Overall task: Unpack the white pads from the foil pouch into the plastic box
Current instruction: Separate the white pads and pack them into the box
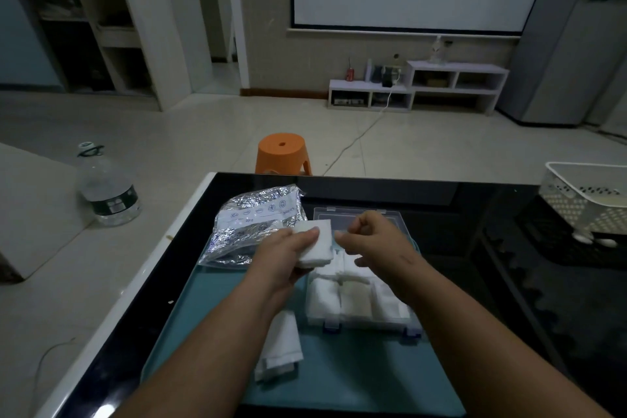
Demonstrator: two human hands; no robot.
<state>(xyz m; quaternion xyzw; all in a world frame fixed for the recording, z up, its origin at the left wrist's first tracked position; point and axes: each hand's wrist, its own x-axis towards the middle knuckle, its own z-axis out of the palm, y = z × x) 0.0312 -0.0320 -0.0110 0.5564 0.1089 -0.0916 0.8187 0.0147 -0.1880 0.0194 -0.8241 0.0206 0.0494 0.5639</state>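
A crinkled foil pouch [252,220] lies on the teal mat, left of the clear plastic box [356,214]. Several white pads [353,299] fill the box's near compartments. My left hand [288,254] holds a small stack of white pads [317,244] just above the box's left edge, thumb pressed on top. My right hand [373,241] hovers over the box with fingers curled and pinched together; nothing shows in it. Another stack of white pads [281,349] lies on the mat under my left forearm.
The teal mat [210,309] covers a black glossy table [509,248]. A white perforated basket [587,200] sits at the far right. An orange stool [283,153] stands beyond the table, and a large water bottle [105,187] on the floor at left.
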